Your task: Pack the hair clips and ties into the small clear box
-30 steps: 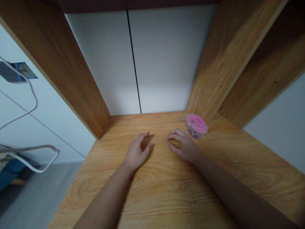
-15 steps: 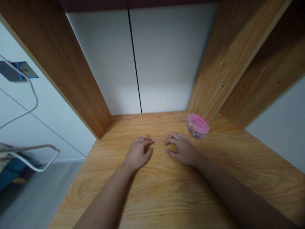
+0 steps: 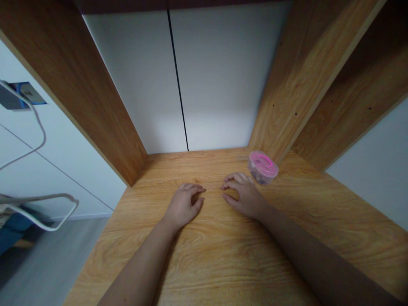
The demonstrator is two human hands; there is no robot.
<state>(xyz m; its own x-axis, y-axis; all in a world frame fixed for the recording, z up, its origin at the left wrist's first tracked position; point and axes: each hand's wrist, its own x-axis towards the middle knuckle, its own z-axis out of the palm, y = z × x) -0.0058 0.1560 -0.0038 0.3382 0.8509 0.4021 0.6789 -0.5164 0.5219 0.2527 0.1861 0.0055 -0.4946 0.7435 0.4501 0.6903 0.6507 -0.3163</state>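
Our left hand (image 3: 182, 207) and right hand (image 3: 245, 196) lie on the bench (image 3: 204, 263), released, fingers loosely curved. We'd do well to keep both relaxed, the right from nudging the tub (image 3: 263, 165) just beside it. We can't make out the tub's contents or whether fingers touch it.

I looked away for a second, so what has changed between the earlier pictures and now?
The fingers of the left hand have come down closer to its thumb. The right hand drew slightly toward the person, then went partly back out. Nothing was taken hold of or let go. The pink-lidded container stayed in place.
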